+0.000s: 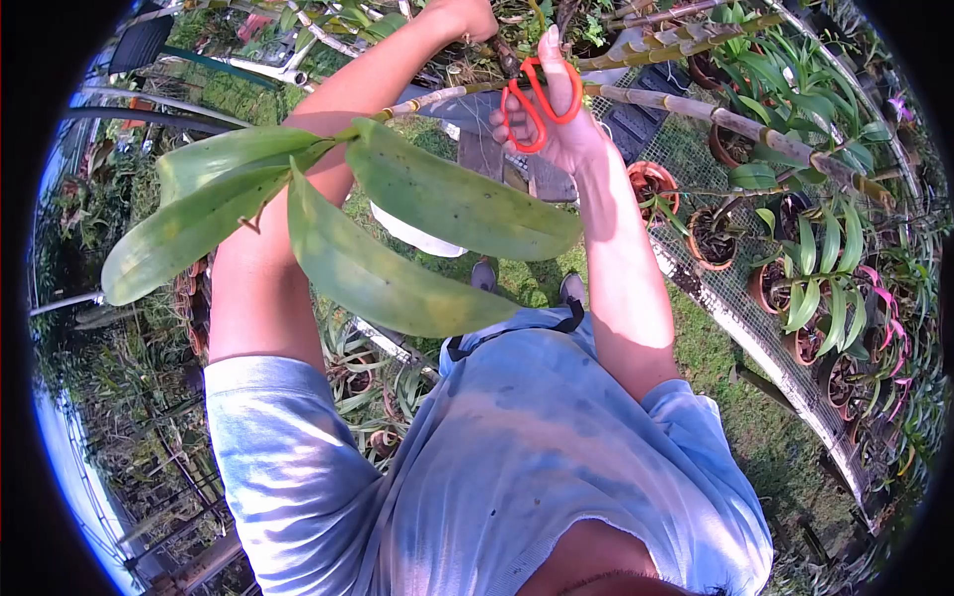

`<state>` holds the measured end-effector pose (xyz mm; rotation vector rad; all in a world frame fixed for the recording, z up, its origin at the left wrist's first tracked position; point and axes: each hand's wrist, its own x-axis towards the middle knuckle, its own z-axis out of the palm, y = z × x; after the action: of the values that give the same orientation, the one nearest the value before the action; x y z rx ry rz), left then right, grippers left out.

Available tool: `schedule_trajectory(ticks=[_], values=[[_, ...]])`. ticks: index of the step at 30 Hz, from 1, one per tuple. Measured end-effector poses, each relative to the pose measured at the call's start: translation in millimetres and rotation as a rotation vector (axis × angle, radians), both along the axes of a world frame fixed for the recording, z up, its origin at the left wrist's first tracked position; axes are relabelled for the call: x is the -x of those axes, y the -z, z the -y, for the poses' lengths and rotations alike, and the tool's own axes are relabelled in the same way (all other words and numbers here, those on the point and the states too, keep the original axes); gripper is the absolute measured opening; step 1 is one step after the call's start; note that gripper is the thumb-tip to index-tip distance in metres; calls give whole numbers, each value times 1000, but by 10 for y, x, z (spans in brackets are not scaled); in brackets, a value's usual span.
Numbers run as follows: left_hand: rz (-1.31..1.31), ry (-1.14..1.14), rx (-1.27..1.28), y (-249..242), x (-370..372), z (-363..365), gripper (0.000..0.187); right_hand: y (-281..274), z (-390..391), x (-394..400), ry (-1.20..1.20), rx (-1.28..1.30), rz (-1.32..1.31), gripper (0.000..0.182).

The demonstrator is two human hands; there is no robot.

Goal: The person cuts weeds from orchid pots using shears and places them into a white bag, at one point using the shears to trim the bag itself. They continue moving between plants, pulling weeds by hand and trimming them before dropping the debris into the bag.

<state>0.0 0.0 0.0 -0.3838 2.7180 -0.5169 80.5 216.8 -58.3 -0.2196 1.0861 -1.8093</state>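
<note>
At the top edge, my left hand (pixel 462 18) is closed beside the dark stems and roots of a plant; what its fingers hold is hidden. My right hand (pixel 571 134) is wrapped round the orange-red handles of a pair of scissors (pixel 530 107), thumb raised, just right of my left hand. The blades are hard to make out against the plant. Large green leaves (pixel 457 194) with dark specks hang over my left forearm, on a long jointed cane (pixel 447 96).
A thick cane (pixel 696 107) crosses to the right. Potted plants, among them a terracotta pot (pixel 653 187), stand on wire mesh (pixel 691 154) with a pale edge beam (pixel 765 353). My shoes (pixel 484 275) are on grass below. Pipes and more plants are at the left.
</note>
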Motion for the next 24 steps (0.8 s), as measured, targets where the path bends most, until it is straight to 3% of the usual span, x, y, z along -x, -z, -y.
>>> schedule_trajectory(ticks=[2, 5, 11, 13, 15, 19, 22, 24], values=[[-81, 104, 27, 110, 56, 66, 23, 7, -19, 38, -11, 49, 104, 95], [-140, 59, -37, 224, 159, 164, 20, -62, -59, 15, -14, 47, 112, 96], [40, -69, -132, -67, 5, -18, 16, 89, 62, 61, -77, 110, 126, 102], [-47, -50, -120, -20, -1, 24, 18, 58, 72, 57, -77, 104, 116, 100], [-126, -32, -134, 31, -23, 52, 18, -26, 47, 27, -82, 59, 83, 93], [-25, 82, -76, 79, 41, 164, 22, -62, 100, -16, -39, -24, 26, 82], [-109, 164, 11, 217, 65, 246, 24, -5, 125, 0, -90, -6, 109, 74], [-152, 95, -73, 186, 15, 224, 25, 12, 135, 5, -92, 3, 137, 71]])
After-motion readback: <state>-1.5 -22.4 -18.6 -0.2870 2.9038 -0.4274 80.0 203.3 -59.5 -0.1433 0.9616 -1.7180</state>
